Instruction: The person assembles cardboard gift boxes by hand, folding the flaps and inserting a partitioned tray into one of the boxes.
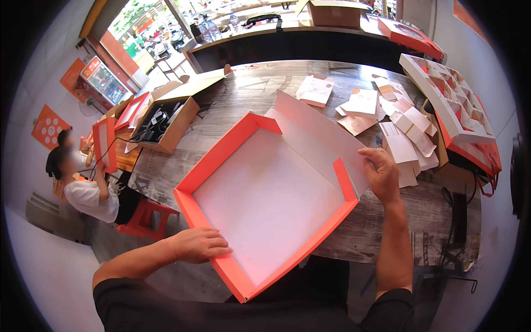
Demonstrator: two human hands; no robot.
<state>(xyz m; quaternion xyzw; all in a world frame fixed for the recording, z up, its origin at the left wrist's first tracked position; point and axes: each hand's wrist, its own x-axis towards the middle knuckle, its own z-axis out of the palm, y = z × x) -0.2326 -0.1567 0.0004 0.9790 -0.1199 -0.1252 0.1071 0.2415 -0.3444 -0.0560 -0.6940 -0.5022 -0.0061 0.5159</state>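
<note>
A large shallow cardboard box, orange-red on its walls and white inside, is tilted in front of me over the near table edge. Three of its walls stand up; on the far right side a wide white flap lies folded outward, with a short orange tab at each end. My left hand is closed over the left wall, fingers curled inside. With thumb and fingers, my right hand pinches the outer edge of the white flap near its right end. The fingers' undersides are hidden.
Several small white cartons lie piled on the wood-grain table. At right, a divided tray rests on red boxes. A brown carton with black items stands at left. Beyond it a person on a red stool holds a red box.
</note>
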